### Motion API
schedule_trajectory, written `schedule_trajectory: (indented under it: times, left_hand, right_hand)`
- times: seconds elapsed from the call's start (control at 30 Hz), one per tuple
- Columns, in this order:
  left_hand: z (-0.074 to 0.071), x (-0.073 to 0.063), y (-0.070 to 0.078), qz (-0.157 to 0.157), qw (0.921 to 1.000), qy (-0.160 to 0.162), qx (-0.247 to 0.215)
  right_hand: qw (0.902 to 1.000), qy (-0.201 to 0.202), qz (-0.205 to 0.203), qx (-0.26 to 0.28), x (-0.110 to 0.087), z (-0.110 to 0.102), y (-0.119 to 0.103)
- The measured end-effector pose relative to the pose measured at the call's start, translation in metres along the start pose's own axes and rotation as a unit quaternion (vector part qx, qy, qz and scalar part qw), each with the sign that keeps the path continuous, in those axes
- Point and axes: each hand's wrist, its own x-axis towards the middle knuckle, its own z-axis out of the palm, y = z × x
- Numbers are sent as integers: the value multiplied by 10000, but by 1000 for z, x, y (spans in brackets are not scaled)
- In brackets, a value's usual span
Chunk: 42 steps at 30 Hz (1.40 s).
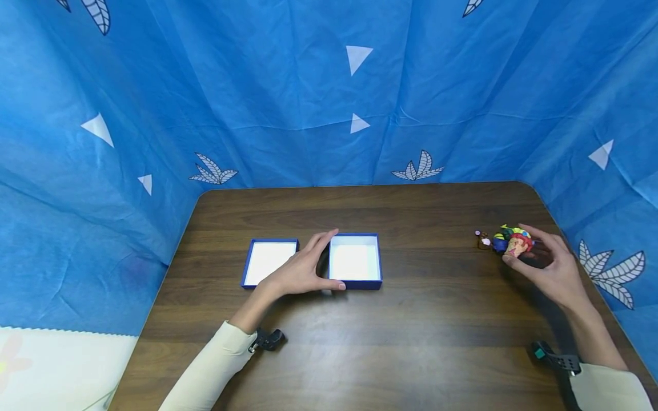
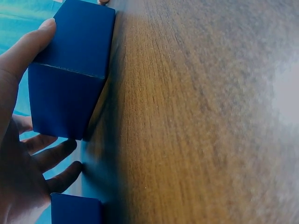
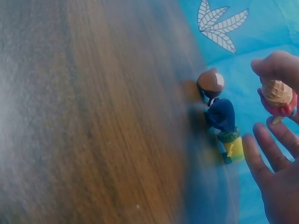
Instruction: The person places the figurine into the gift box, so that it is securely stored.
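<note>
My left hand [image 1: 295, 274] grips the left side of an open blue box [image 1: 362, 284] with a white inside, its thumb at the near corner and fingers at the far one. The thumb [image 2: 39, 39] presses the box's wall in the left wrist view. Over at the right, my right hand [image 1: 557, 271] pinches a toy ice-cream cone [image 3: 277, 92] with a waffle base and red trim between thumb and fingers. Close beside it are a brown-headed figure [image 3: 211, 80], a dark blue figure [image 3: 223, 114] and a yellow-and-green toy [image 3: 235, 147].
A shallow blue-edged box lid [image 1: 269, 260], white inside up, lies left of the box, partly behind the left hand. The wooden table [image 1: 421, 337] meets a blue patterned cloth [image 1: 308, 85] at the back and both sides.
</note>
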Motion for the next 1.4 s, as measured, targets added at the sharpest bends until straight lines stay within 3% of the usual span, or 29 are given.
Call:
schedule_trajectory:
  times: [0.33,1.1,1.4]
  left_hand:
    - [0,0,0,21,10000,15,2]
    - [-1,0,1,57,10000,0,7]
    - [0,0,1,7,10000,0,16]
  right_hand:
    - [9993,130,-57,351,1,1,-1]
    - [9983,-8,-464,346,0,8,-10]
    - [9980,13,-431,454,-1,8,-9]
